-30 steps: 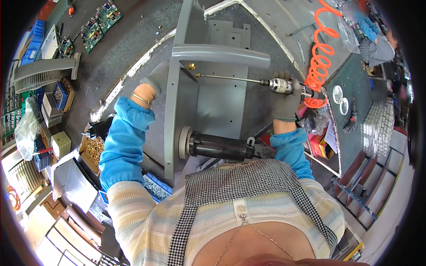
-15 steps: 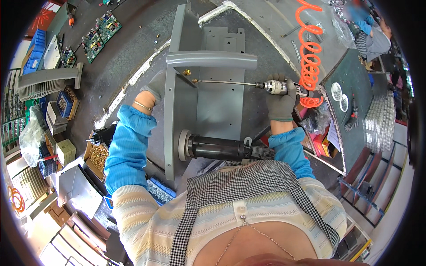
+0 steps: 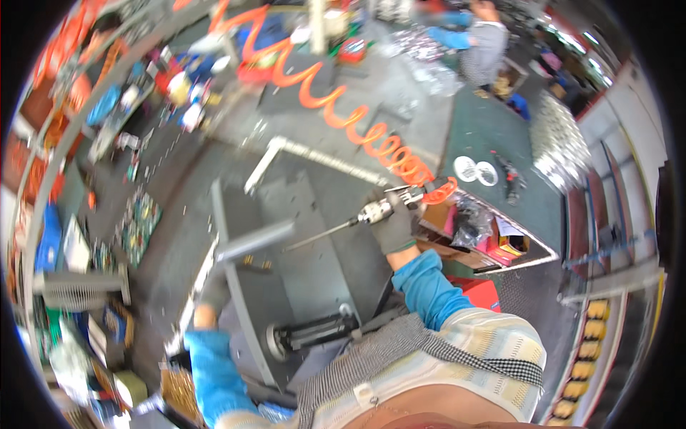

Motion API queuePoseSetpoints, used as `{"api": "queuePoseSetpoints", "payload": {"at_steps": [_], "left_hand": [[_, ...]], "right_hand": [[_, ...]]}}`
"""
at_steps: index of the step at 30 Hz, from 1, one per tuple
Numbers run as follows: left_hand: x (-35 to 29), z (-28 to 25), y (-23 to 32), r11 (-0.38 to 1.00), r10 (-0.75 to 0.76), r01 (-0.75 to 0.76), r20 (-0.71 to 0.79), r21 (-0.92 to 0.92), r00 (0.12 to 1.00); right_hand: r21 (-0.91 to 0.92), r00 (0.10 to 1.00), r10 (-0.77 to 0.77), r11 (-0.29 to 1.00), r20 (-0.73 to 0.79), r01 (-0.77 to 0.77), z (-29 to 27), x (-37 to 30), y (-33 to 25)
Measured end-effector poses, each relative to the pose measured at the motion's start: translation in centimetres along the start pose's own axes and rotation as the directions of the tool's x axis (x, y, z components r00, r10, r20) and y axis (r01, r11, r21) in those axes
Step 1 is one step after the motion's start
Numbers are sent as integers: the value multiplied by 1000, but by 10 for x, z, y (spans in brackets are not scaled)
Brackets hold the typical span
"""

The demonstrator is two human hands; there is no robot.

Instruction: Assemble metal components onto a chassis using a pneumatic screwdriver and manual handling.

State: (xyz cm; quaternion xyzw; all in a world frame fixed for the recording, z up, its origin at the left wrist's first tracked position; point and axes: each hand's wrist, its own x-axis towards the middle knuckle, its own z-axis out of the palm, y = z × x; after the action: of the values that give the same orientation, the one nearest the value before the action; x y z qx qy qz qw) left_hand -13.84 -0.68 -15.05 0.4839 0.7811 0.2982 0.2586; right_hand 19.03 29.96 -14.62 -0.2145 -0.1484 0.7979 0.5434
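Observation:
A grey sheet-metal housing (image 3: 239, 307) with a bar-like handle (image 3: 256, 241) stands before me on the bench. My right hand (image 3: 395, 227), in a dark grey glove, is closed around an air screwdriver (image 3: 375, 211). Its long thin bit points left into the housing, the tip a little apart from two small brass fittings (image 3: 257, 263) on the side panel. My left hand (image 3: 211, 289), also gloved, is at the panel's outer left side; blur hides its fingers. Lower in the housing lies a black cylinder (image 3: 314, 334) with a pale round end.
A coiled orange air hose (image 3: 336, 121) runs from the screwdriver to the upper left. Green circuit boards (image 3: 139, 225) lie on the left of the bench. At right, a green table (image 3: 475, 139) holds white discs and another tool. Another person (image 3: 486, 53) works at upper right.
My view has swung, so the housing appears lower and turned. The screwdriver bit has drawn back from the brass fitting at the panel. The hose is stretched farther leftward across the view.

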Motion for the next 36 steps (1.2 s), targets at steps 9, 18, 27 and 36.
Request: {"api": "queuePoseSetpoints", "payload": {"at_steps": [9,18,27,36], "left_hand": [[-131,37,-80,752,-479,609,-425,252,768],[-162,-20,153,699,-421,92,-304,-709,855],[-126,37,231,801,-423,581,-548,146,721],[-109,56,229,640,-321,722,-762,262,562]], "right_hand": [[-143,940,-141,971,310,193,56,-38,-97],[-705,705,-5,-9,710,710,119,-58,-93],[-410,602,465,-452,650,792,91,71,8],[-323,710,567,-637,417,700,53,171,92]]}}
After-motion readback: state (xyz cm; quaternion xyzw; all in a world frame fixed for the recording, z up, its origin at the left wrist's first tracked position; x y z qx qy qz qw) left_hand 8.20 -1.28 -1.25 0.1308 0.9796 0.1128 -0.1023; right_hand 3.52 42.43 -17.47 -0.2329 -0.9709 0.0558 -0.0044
